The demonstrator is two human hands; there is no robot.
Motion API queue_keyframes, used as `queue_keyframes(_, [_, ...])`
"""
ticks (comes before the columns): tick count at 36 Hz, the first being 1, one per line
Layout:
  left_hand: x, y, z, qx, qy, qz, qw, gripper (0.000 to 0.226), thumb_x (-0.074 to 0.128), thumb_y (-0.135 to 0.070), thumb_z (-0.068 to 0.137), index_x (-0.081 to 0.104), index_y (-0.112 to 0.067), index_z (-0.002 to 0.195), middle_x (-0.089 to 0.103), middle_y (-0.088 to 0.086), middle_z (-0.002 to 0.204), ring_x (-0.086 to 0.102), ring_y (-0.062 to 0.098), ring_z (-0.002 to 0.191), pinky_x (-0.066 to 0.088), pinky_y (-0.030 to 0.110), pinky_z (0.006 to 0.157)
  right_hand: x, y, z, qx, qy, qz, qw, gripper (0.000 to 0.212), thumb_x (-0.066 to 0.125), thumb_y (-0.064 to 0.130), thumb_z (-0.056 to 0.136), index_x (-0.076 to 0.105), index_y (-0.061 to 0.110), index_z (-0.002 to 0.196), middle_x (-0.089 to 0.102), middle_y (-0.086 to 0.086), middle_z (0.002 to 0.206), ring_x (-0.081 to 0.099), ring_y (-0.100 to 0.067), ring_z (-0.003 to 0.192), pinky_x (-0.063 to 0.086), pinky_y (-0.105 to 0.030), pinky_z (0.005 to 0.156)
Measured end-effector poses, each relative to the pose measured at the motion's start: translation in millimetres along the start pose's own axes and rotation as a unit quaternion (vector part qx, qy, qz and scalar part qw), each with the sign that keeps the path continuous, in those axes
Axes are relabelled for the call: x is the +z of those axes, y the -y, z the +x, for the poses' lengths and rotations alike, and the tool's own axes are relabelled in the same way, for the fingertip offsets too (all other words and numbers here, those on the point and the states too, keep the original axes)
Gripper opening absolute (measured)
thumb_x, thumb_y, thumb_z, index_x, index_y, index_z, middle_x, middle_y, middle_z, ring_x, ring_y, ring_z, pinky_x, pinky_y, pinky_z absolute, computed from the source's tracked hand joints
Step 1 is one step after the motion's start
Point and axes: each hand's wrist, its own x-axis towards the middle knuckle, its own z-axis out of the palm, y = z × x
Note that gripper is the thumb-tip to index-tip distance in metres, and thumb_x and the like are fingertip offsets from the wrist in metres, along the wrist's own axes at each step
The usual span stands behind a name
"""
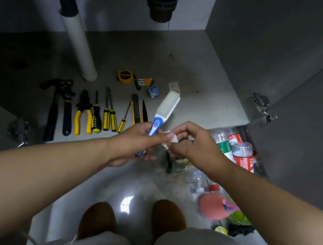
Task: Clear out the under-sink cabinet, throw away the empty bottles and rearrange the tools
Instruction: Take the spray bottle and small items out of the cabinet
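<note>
Where the hands meet: over the front edge of the cabinet floor (187,66), fingertips close together.
Left hand (138,140): its fingers are curled round the blue handle of a blue-and-white tool (167,110), and its thumb is stretched toward the other hand.
Blue-and-white tool: its white head juts up and away from the left hand, over the cabinet floor.
Right hand (193,144): its fingertips are bunched and pinch a small white piece (172,138) just beside the left thumb. What the piece is cannot be told.
Tool row: hammer (53,108), wrench (67,106), pliers (82,109), screwdrivers (107,113) and utility knife (136,109) lie side by side on the cabinet floor, to the left of and beyond the left hand.
Behind the row: tape measure (124,76) and hex keys (144,81) lie near the foot of the white pipe (77,44).
Bottles (241,152): clear plastic with red and green labels, they are heaped just right of the right hand.
</note>
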Motion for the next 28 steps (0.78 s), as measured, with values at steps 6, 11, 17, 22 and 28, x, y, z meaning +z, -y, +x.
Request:
queue_keyframes(6, [-6.6,-17.5,-0.7,-0.031,0.088,-0.03,0.995,0.033,0.076,-0.035,0.09,0.074,-0.015,0.116,0.076,0.006,0.11,0.073,0.015,0.1,0.058,0.025,0.082,3.5,3.1,-4.6,0.038,0.024,0.18,0.983,0.032,0.068,-0.005,0.088,0.054,-0.001,0.117,0.06,-0.022,0.105,0.072,-0.027,0.087,0.062,-0.037,0.082])
queue_keyframes(11, [4.4,-31.7,1.5,-0.006,0.052,-0.012,0.999,0.019,0.08,-0.023,0.086,0.079,-0.016,0.103,0.077,0.009,0.107,0.075,0.016,0.099,0.059,0.024,0.077,-5.2,1.8,-2.3,0.11,0.067,0.306,0.943,0.02,0.056,0.023,0.096,0.065,0.017,0.113,0.069,-0.01,0.11,0.068,-0.027,0.105,0.048,-0.051,0.105])
queue_keyframes(17, [22.1,-41.6,-1.0,0.018,0.061,0.071,0.995,0.018,0.08,-0.015,0.086,0.078,-0.013,0.104,0.078,0.009,0.102,0.075,0.019,0.1,0.062,0.028,0.079,-12.6,4.9,-2.3,0.108,-0.009,0.28,0.954,0.029,0.065,0.036,0.094,0.069,0.012,0.111,0.063,-0.001,0.094,0.064,-0.012,0.088,0.052,-0.031,0.083])
queue_keyframes(22, [36.9,-47.2,-2.3,0.021,0.061,0.084,0.994,0.009,0.085,-0.014,0.08,0.079,-0.017,0.086,0.078,0.004,0.09,0.076,0.018,0.094,0.063,0.031,0.079,-28.8,17.3,-10.0,0.045,-0.071,0.255,0.963,0.008,0.062,0.021,0.097,0.066,0.018,0.09,0.069,0.003,0.092,0.064,-0.01,0.096,0.047,-0.025,0.08])
queue_keyframes(28, [65.2,-54.3,-1.4,0.015,0.051,0.16,0.986,0.033,0.087,-0.02,0.078,0.074,-0.005,0.104,0.074,-0.003,0.074,0.07,0.005,0.068,0.063,0.035,0.08,-83.5,33.3,-46.2,-0.031,-0.173,0.293,0.94,0.018,0.052,0.015,0.102,0.06,0.02,0.086,0.073,-0.001,0.086,0.068,-0.012,0.077,0.052,-0.024,0.068])
